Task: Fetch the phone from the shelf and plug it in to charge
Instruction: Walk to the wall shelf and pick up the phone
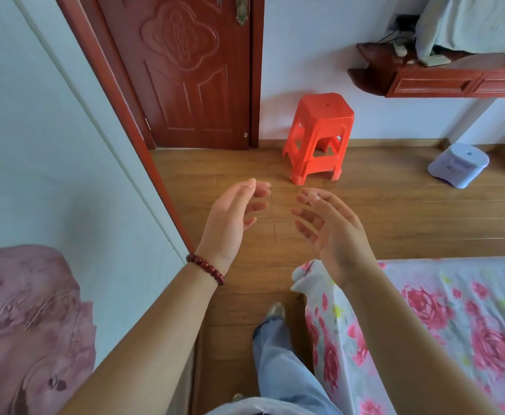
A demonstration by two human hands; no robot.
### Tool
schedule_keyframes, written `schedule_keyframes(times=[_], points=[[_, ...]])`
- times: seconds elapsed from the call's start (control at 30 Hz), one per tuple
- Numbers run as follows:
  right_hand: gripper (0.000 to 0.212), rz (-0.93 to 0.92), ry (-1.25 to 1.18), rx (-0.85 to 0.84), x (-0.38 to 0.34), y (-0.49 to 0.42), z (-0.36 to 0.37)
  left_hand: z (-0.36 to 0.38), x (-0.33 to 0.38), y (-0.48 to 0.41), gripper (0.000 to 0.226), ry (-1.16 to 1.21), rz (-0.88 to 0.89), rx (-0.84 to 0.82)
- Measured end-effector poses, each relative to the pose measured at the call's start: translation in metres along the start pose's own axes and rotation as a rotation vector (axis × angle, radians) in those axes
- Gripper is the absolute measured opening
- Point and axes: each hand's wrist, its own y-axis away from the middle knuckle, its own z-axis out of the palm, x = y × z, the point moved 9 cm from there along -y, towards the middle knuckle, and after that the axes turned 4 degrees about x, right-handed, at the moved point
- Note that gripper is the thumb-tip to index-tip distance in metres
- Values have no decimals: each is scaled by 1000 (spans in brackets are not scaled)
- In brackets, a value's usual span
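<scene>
The fingers (257, 205) of the left hand (230, 217) are loosely curled and spread, grasping nothing; those of the right hand (332, 226) are likewise released, slightly bent, with the palm turned inward. The two hands face each other, apart, raised over the wooden floor (395, 211) with both bare forearms stretched forward. A dark red bead bracelet (205, 268) circles the left wrist.

Below the arms, a leg in light blue jeans (278, 354) steps forward, with a shoe (275, 310) on the floor just beside the corner of a bed with a rose-patterned sheet (455, 324).

Well away, at the upper right, a red-brown wall shelf (455, 77) carries a few small pale things near a wall socket (402, 22) with dark cables; one flat pale object (435, 59) lies on its top, but whether it is the phone cannot be told. A red plastic stool (318, 136) stands against the wall beside a closed dark red door (185, 70).
</scene>
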Motion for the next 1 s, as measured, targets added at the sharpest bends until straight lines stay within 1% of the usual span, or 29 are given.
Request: schedule_keyframes(times=[0.1, 0.23, 0.47, 0.6, 0.73, 0.87, 1.0], points=[[15, 17, -52, -40, -5, -54, 7, 10, 1, -52, 33, -7, 0, -10], [13, 8, -15, -55, -22, -131, 7, 29, 4, -127, 32, -5, -24, 6], [11, -2, -24, -9, -72, -251, -18, 85, 28, -246, 31, 10, -29, -14], [14, -7, -22, 29, -86, -294, -37, 116, 27, -287, 31, 30, -52, -62], [11, -23, -34, 70, -98, -327, -56, 145, 30, -327, 31, 53, -59, -104], [15, -55, -63, 130, -114, -364, -78, 184, 33, -372, 29, 92, -52, -195], [12, -91, -72, 186, -131, -411, -99, 221, 33, -426, 29, 85, -52, -264]])
